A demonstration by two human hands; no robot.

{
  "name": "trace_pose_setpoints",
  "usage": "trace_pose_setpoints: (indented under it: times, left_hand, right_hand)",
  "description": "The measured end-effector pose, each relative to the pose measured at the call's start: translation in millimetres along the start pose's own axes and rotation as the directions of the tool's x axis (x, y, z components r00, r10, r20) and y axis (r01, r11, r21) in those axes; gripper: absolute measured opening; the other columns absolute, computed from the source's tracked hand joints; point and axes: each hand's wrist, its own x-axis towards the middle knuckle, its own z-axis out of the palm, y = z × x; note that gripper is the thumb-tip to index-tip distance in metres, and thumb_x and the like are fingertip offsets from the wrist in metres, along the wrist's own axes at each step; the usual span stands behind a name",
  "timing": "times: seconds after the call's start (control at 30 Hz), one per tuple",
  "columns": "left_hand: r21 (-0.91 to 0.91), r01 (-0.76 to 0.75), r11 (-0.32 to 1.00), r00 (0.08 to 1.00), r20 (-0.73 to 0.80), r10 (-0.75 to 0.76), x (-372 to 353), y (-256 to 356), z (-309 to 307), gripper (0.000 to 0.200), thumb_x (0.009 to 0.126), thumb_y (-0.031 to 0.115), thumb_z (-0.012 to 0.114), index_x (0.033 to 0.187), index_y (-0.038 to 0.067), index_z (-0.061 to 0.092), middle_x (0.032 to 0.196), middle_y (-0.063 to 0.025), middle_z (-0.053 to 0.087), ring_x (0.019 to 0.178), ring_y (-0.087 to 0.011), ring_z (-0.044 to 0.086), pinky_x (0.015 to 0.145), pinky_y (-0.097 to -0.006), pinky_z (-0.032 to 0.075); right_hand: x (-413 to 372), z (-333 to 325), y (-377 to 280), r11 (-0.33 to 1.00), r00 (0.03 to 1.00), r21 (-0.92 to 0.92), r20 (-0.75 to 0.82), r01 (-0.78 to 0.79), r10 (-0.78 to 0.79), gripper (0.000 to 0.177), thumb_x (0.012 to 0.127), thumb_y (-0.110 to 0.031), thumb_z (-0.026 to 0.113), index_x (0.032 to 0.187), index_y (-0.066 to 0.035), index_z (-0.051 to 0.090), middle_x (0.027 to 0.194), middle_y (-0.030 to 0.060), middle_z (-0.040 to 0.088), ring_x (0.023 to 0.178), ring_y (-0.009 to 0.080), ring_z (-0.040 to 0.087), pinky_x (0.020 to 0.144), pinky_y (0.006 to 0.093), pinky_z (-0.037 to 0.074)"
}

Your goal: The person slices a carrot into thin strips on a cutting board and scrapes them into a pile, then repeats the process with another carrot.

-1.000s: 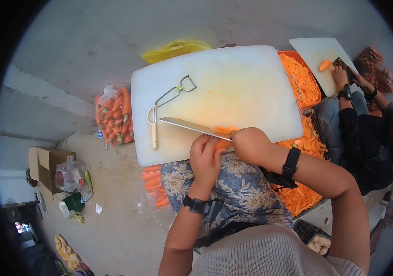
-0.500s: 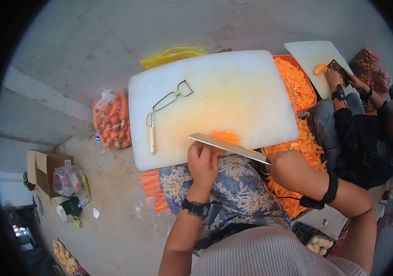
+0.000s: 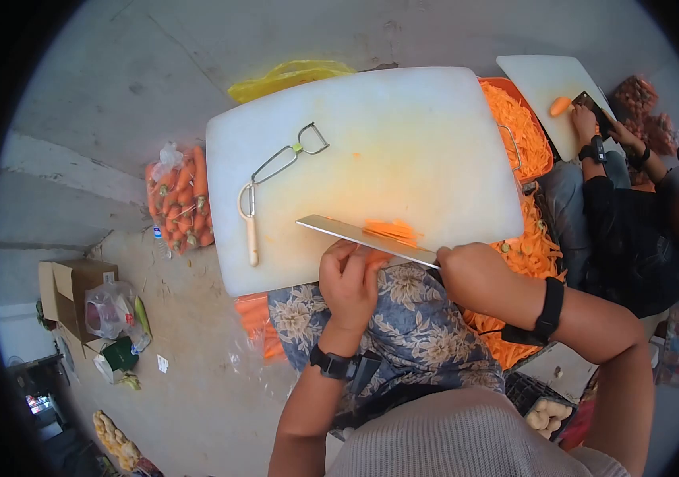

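Observation:
A large white cutting board lies before me. My right hand is closed round the handle of a kitchen knife, whose long blade slants across the board's near edge. Fingers bent, my left hand presses on a piece of carrot close beside the blade; most of the piece is hidden. Just beyond the blade sits a small pile of carrot slices. On the board's left side rest a peeler with a pale handle and a second peeler with a wire frame, touching end to end.
Orange trays of shredded carrot stand right of the board, with more shreds nearer me. A bag of carrots is at left, a cardboard box farther off. At right, a co-worker cuts carrot on another board.
The knife and my right hand have shifted left relative to the board, the blade tip reaching farther past my left hand. The view has moved slightly. The co-worker keeps cutting.

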Motion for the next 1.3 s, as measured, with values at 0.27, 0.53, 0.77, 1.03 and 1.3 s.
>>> trace_pose_setpoints:
  times: [0.27,0.53,0.77,1.03,1.3]
  left_hand:
    - [0.063,-0.03,0.998,0.999,-0.036,0.033,-2,-1,3,0.033,0.076,0.013,0.078,0.104,0.0,0.066,0.108,-0.016,0.055,0.104,-0.0332,0.059,0.086,-0.0394,0.05]
    - [0.086,0.025,0.996,0.995,-0.095,-0.017,-5,6,5,0.036,0.075,0.012,0.076,0.108,0.001,0.065,0.108,-0.0159,0.059,0.1,-0.0343,0.06,0.084,-0.0398,0.051]
    - [0.084,0.019,0.996,0.997,-0.076,-0.012,-3,9,1,0.024,0.071,0.006,0.074,0.093,0.003,0.065,0.103,-0.0148,0.06,0.098,-0.0346,0.057,0.083,-0.0424,0.047]
    - [0.071,-0.028,0.997,0.994,-0.105,0.036,0,7,-1,0.023,0.073,0.006,0.074,0.094,0.004,0.067,0.101,-0.0119,0.06,0.094,-0.0327,0.058,0.08,-0.0412,0.048]
    - [0.064,-0.018,0.998,0.998,-0.053,0.022,0,5,-3,0.024,0.074,0.008,0.075,0.096,0.003,0.067,0.101,-0.0115,0.06,0.094,-0.0313,0.059,0.08,-0.0405,0.048]
  right_hand:
    - [44,17,-15,0.998,0.998,0.044,-0.053,-0.039,0.041,0.008,0.069,-0.005,0.063,0.071,0.001,0.067,0.07,0.0213,0.065,0.068,0.0359,0.067,0.063,0.0437,0.054]
    - [2,-2,-17,1.0,0.993,-0.002,-0.121,0.009,-0.009,0.016,0.083,-0.014,0.062,0.076,0.001,0.063,0.064,0.0202,0.063,0.06,0.0361,0.064,0.058,0.044,0.052]
    - [-34,-15,-18,0.999,0.997,-0.008,-0.067,-0.032,0.031,0.007,0.073,-0.004,0.06,0.076,0.002,0.061,0.064,0.02,0.063,0.062,0.0356,0.066,0.057,0.0438,0.053]
    - [-39,-23,-14,0.996,0.995,0.007,0.02,-0.094,0.094,0.01,0.073,-0.004,0.061,0.081,0.002,0.06,0.065,0.0203,0.063,0.062,0.0362,0.065,0.056,0.0448,0.052]
    - [-3,-21,-17,0.994,0.989,0.028,0.104,-0.104,0.1,0.006,0.071,-0.002,0.061,0.075,0.002,0.063,0.07,0.0201,0.065,0.065,0.0372,0.066,0.059,0.0455,0.053]
